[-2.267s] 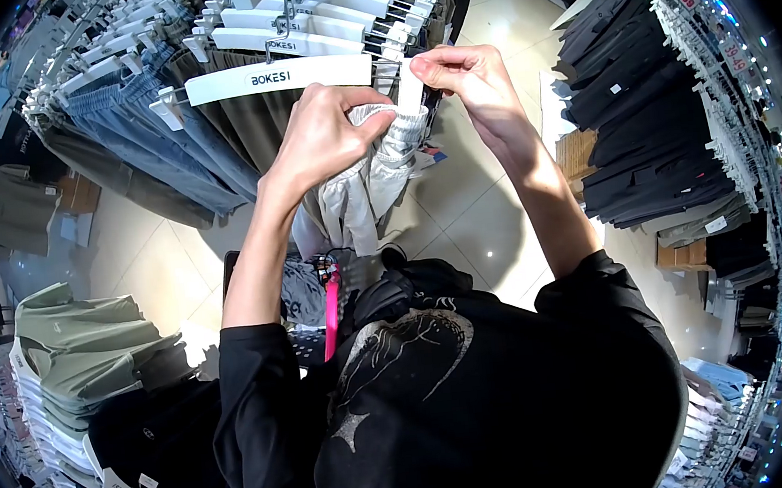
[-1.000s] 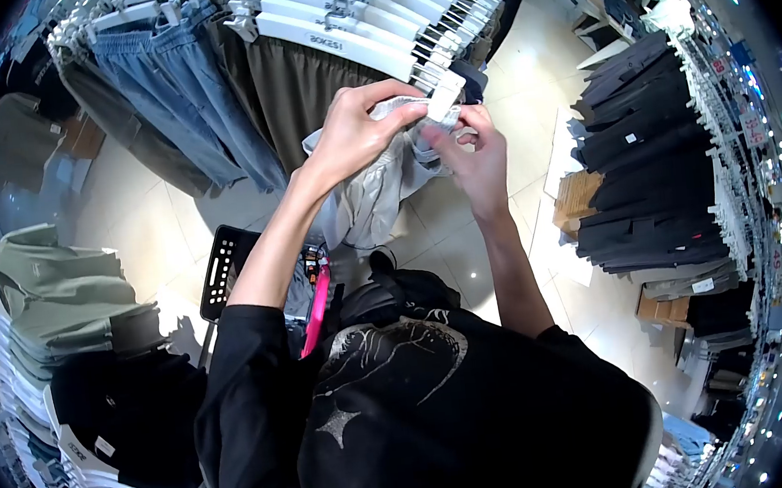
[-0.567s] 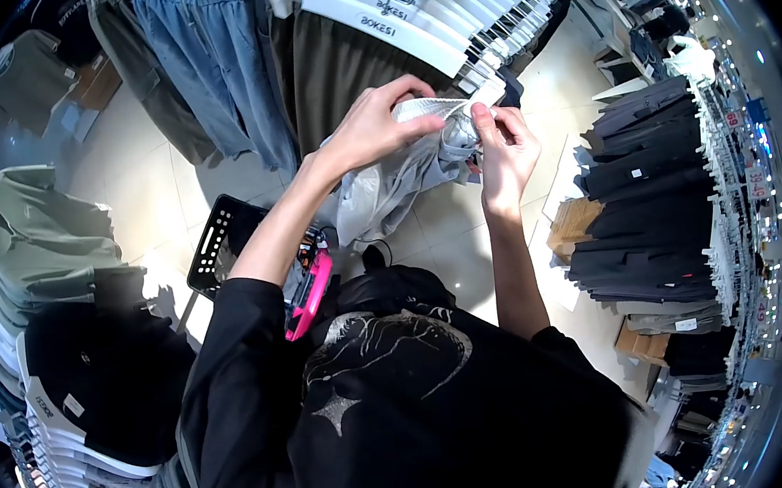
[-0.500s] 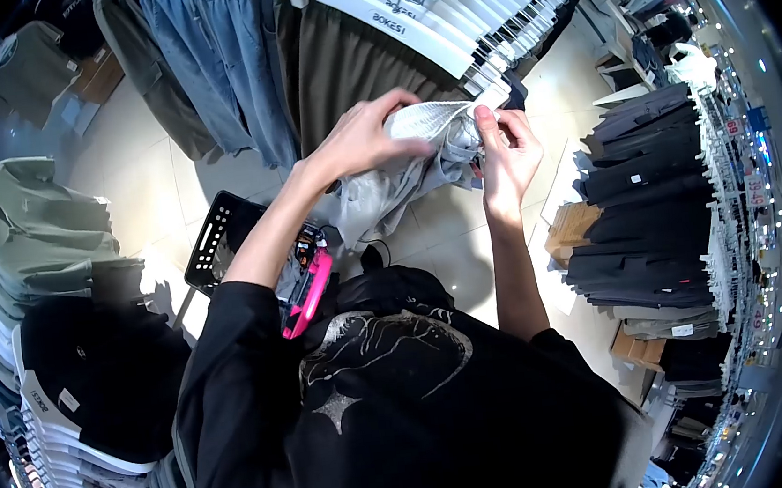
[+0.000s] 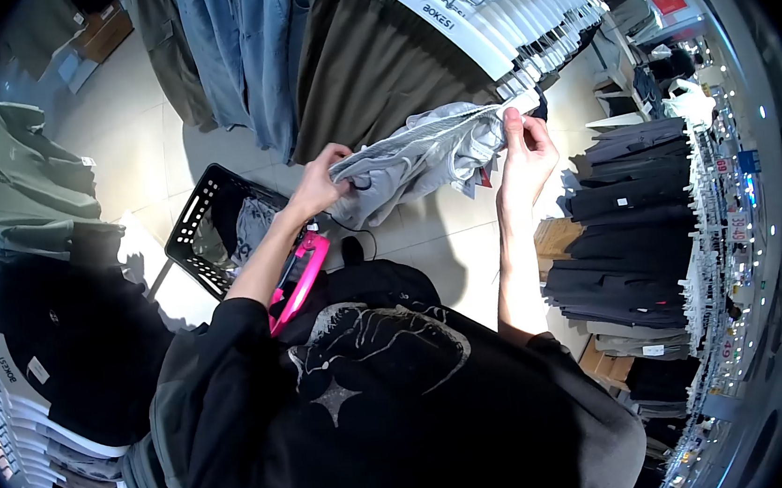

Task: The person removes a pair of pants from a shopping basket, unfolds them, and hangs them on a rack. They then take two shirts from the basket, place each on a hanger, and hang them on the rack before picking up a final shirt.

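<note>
Light grey elastic-waist pants (image 5: 416, 162) hang stretched between my two hands in front of my body, their waistband edge running along the top. My left hand (image 5: 319, 183) is closed on the left end of the waistband. My right hand (image 5: 530, 148) pinches the right end between thumb and fingers, beside a small white piece I cannot make out. A red tag (image 5: 483, 177) dangles under the cloth near my right hand. The legs are bunched, so their length cannot be told.
Ahead, dark olive pants (image 5: 383, 61) hang from white hangers (image 5: 445, 18) beside blue jeans (image 5: 246, 60). A black basket (image 5: 192, 249) with clothes stands left of me, near a pink strap-like handle (image 5: 305, 276). Racks of green shirts (image 5: 28, 185) and dark pants (image 5: 629, 221) flank me.
My left hand has moved left and down, and its fingers now grip the waistband. The waistband, bunched and gaping before, is now pulled out wide between both hands.
</note>
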A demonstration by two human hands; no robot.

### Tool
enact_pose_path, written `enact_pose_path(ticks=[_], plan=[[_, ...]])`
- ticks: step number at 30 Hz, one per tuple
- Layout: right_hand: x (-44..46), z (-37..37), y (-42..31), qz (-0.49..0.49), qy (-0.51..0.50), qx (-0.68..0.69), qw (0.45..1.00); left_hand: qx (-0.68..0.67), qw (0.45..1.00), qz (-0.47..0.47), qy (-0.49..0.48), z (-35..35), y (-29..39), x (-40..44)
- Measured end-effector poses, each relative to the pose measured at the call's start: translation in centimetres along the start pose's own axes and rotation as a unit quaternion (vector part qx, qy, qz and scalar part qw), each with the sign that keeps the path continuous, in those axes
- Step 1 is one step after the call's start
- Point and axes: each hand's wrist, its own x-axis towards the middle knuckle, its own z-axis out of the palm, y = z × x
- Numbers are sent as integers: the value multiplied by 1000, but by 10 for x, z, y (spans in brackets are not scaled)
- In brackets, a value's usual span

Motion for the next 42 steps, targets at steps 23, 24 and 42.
enact_pose_path(ticks=[23,24,42], plan=[[-2,97,-97,-242,146,-152,947,-151,964,99,196,-169,47,123],[10,114,-116,-290,90,-112,946,-145,965,100,194,-171,47,124],[141,268,-141,-196,-105,-244,944,-113,980,115,118,-237,98,91]])
